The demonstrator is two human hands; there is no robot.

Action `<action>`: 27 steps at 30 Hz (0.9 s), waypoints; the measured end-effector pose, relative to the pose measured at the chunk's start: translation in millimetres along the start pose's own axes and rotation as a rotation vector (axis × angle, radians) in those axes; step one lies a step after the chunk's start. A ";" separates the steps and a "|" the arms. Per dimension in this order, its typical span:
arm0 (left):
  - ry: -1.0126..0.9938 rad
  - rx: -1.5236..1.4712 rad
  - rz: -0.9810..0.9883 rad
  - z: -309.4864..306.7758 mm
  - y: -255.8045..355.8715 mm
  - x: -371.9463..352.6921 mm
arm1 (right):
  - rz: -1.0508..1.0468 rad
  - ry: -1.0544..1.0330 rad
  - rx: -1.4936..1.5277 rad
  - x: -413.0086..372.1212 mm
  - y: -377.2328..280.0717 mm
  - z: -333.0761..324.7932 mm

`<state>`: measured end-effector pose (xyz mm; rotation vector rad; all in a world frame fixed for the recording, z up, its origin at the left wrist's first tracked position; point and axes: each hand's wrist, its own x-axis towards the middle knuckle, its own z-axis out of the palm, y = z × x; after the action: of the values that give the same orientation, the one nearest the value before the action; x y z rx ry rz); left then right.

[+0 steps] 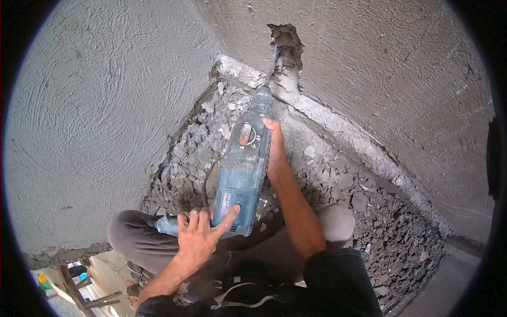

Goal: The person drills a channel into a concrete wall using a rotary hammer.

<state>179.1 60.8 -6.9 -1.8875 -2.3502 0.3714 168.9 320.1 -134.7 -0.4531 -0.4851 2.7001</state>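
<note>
A dusty blue-grey rotary hammer point(240, 179) slants upward across the middle of the view. My left hand point(198, 232) is wrapped round its rear handle, with the index finger stretched onto the housing. Farther forward, my right hand point(275, 142) grips the tool's right side near the front, its thumb on top and its other fingers hidden beneath. From the chuck a thin bit point(274, 61) reaches up into a rough, broken-out hole point(288, 45) in the plastered wall point(369, 63). The bit's tip is hard to make out.
Broken rubble point(185, 156) covers the ground around the tool. A rough concrete ledge point(354, 134) runs along the right wall's base. Another plastered wall point(100, 116) rises at left. My bent knees flank the tool, a dark cable hangs beside it, and a wooden frame point(79, 290) stands lower left.
</note>
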 end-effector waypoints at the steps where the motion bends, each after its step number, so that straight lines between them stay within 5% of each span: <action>1: -0.008 -0.001 -0.004 0.4 -1.0 3.3 | -0.003 -0.019 0.037 6.3 0.7 -3.4; 17: -0.098 0.063 0.185 -29.1 -46.2 29.9 | -0.046 -0.081 0.076 30.0 -7.0 12.5; 21: -0.113 0.087 0.145 -50.7 -75.8 40.5 | -0.145 -0.211 0.196 51.1 1.8 30.1; 27: -0.091 0.071 0.099 -52.4 -127.1 28.7 | -0.121 -0.121 0.221 45.9 11.5 72.5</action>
<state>64.5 69.7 73.9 -1.9993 -2.2708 0.5541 98.3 308.7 -85.9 -0.1936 -0.2326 2.6343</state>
